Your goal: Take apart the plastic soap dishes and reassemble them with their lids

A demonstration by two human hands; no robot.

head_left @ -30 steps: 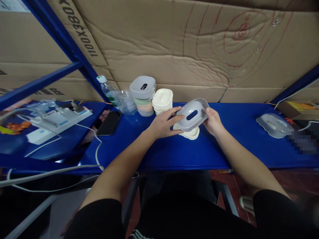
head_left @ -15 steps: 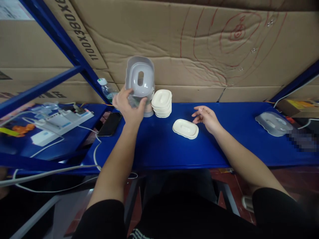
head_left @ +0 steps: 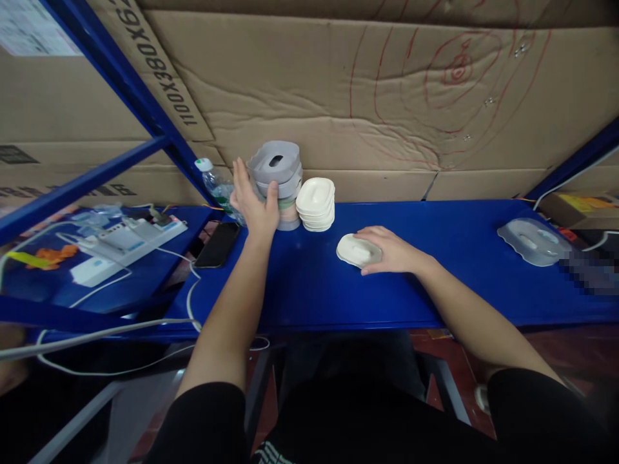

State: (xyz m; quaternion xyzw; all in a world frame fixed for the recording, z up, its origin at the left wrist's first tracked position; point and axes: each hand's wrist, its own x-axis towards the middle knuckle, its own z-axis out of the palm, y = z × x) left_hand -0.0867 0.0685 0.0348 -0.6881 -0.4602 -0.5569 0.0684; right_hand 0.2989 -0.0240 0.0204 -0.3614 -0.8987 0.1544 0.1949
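Note:
A stack of grey plastic trays (head_left: pixel 275 169), the top one with an oval slot, stands at the back of the blue table. My left hand (head_left: pixel 254 203) is open at its left front side, fingers stretched up and thumb by the stack; whether it touches cannot be told. Right of this stack stands a pile of cream rounded dishes (head_left: pixel 316 200). A single cream dish (head_left: pixel 356 250) lies on the table in front. My right hand (head_left: pixel 393 250) is closed over its right end, thumb at the near edge and fingers at the far edge.
At the left are a clear bottle with a white cap (head_left: pixel 213 180), a black phone (head_left: pixel 218 245) and a white power strip (head_left: pixel 130 248) with cables. A clear wavy-edged plastic piece (head_left: pixel 532 241) lies far right. Cardboard (head_left: pixel 387 148) walls the back.
The grey tray that my left hand held tilted up now sits level on the stack, and that hand has let go. My right hand has moved left and taken hold of the single cream dish.

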